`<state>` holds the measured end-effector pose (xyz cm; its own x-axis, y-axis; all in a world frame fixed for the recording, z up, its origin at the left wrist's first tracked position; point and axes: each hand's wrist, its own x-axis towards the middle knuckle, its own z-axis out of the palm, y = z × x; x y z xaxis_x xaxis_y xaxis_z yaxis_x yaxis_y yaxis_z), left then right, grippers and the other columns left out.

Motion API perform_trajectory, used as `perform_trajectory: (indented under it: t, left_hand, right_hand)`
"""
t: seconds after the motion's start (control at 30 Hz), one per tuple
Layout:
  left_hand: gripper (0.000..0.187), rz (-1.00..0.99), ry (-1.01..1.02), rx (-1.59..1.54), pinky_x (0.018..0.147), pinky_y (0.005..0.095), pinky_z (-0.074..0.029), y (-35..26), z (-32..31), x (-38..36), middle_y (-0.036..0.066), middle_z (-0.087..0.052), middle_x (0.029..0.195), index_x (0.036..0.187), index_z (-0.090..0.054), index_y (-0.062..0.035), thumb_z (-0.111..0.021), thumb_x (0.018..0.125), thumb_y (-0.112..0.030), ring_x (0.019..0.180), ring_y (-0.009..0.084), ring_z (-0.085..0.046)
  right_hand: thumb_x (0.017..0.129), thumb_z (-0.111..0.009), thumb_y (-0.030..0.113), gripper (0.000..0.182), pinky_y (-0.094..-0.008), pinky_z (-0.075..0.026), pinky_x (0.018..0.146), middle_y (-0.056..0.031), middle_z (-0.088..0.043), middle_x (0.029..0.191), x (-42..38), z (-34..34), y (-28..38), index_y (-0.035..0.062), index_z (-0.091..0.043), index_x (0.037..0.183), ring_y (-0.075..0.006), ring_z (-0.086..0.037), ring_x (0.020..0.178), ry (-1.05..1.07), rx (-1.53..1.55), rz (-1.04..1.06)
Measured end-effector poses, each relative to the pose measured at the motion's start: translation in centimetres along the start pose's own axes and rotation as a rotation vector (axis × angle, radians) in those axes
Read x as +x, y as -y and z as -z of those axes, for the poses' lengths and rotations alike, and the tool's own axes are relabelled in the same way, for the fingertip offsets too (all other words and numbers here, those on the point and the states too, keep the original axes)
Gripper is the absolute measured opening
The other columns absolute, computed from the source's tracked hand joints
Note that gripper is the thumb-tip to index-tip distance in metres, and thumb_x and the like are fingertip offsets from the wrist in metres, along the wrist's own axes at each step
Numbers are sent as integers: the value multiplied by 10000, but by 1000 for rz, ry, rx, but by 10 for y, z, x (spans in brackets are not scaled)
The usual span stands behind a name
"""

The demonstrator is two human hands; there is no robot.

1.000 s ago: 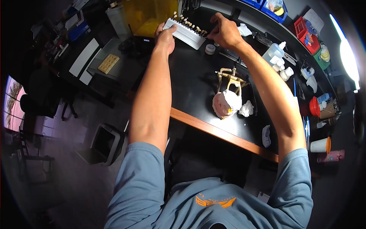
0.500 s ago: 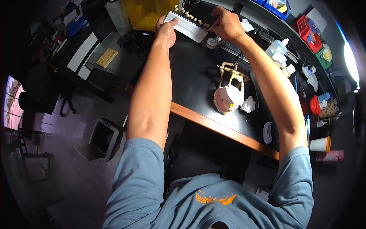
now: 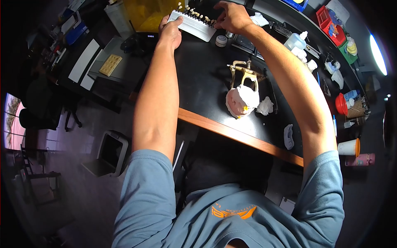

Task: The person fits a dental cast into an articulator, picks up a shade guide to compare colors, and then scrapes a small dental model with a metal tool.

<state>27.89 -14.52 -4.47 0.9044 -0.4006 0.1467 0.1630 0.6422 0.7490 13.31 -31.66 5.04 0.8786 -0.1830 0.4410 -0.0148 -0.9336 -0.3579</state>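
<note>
My left hand (image 3: 170,34) is closed around the left end of a tooth shade guide (image 3: 193,29), a silver-white holder with a row of tooth-coloured tabs along its top. At the other end of the row is my right hand (image 3: 236,18), its thumb and fingers bent together by the last tabs. What sits between those fingertips is too small to make out. Nearer me on the bench, a white and pink dental cast (image 3: 241,101) with yellow spots is mounted in a brass articulator (image 3: 248,74). A small round jar (image 3: 221,41) stands just below the guide.
A crumpled tissue (image 3: 265,106) lies beside the cast, and a pale arch-shaped piece (image 3: 288,137) near the bench's wooden edge (image 3: 231,131). Bottles (image 3: 295,41) stand beyond my right forearm. A cup (image 3: 348,147) is at far right, a yellow tray (image 3: 111,65) at left.
The whole view has shifted slightly, so bench things appear a little higher and further left. Both hands stay at the shade guide, the right one still at its right end.
</note>
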Motion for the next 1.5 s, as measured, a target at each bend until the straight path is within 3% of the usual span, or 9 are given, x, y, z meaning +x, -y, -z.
perform_trajectory:
  t: [0.13, 0.23, 0.43, 0.83, 1.03, 1.13, 1.27, 1.4, 1.5]
  left_hand:
    - [455, -18, -7, 31, 1165, 358, -384, 1, 0, 1, 126, -672, 1293, 1356, -534, -11, -698, 938, 64, 1243, 213, -614]
    - [459, -31, -25, 21, 1168, 359, -384, 1, -2, -1, 138, -670, 1306, 1360, -531, -7, -698, 938, 66, 1249, 217, -616]
    - [481, 0, -67, 12, 1187, 354, -358, -2, -5, -5, 162, -664, 1320, 1374, -523, 22, -701, 930, 74, 1266, 225, -611]
    - [445, -19, -22, 10, 1174, 355, -367, 3, 1, 2, 158, -690, 1276, 1325, -565, 41, -718, 909, 80, 1221, 224, -636]
    - [415, -28, -81, 129, 1096, 364, -454, 10, 3, 10, 181, -702, 1230, 1274, -593, 59, -734, 883, 58, 1170, 241, -661]
    - [358, -58, -187, 430, 1036, 394, -498, 3, -11, -2, 156, -707, 1260, 1286, -592, 42, -685, 941, 30, 1097, 239, -696]
    - [425, -256, -312, 992, 1026, 436, -537, -3, -17, -13, 279, -711, 1165, 1170, -625, 69, -711, 779, -73, 1084, 382, -712]
    - [591, -118, -386, 1449, 1049, 487, -524, -10, -21, -14, 288, -703, 1267, 1251, -656, 43, -720, 801, -334, 1208, 432, -672]
    - [642, -51, -351, 1606, 1165, 577, -382, -13, -27, -25, 284, -637, 1398, 1328, -635, 45, -641, 843, -376, 1345, 444, -578]
  right_hand:
    - [748, -834, 81, 485, -384, -611, 756, -184, -785, 888, -14, -1, 11, 2, -718, 1213, -290, -790, 860, -85, -30, -79]
    - [821, -818, 85, 445, -395, -590, 967, -158, -796, 1031, -17, -11, 4, 38, -718, 1252, -324, -761, 1026, -67, 24, -129]
    - [921, -595, 94, 364, -446, -566, 1023, -238, -753, 1133, -18, -9, 3, 47, -746, 1248, -406, -712, 1111, -14, -148, -25]
    - [915, -590, 96, 381, -459, -560, 993, -248, -752, 1120, -19, -5, 14, 28, -734, 1261, -422, -713, 1098, 261, -206, -27]
    - [844, -667, 110, 489, -448, -559, 1026, -229, -765, 1110, -27, 13, 9, 45, -706, 1327, -393, -725, 1102, 106, -173, -24]
    - [850, -680, 104, 504, -445, -572, 989, -205, -783, 1036, -53, 51, 16, 47, -693, 1351, -378, -746, 1053, 49, -48, 50]
    - [916, -724, 173, 432, -372, -570, 801, -121, -778, 887, -111, 110, 21, 76, -714, 1337, -218, -728, 806, 108, -91, -9]
    - [962, -751, 162, 319, -310, -541, 742, -98, -769, 967, -194, 178, 28, 60, -747, 1264, -136, -688, 808, 123, -63, -23]
    - [992, -722, 126, 267, -257, -530, 768, -63, -778, 996, -271, 204, 21, 19, -746, 1235, -91, -681, 860, 25, 174, -220]
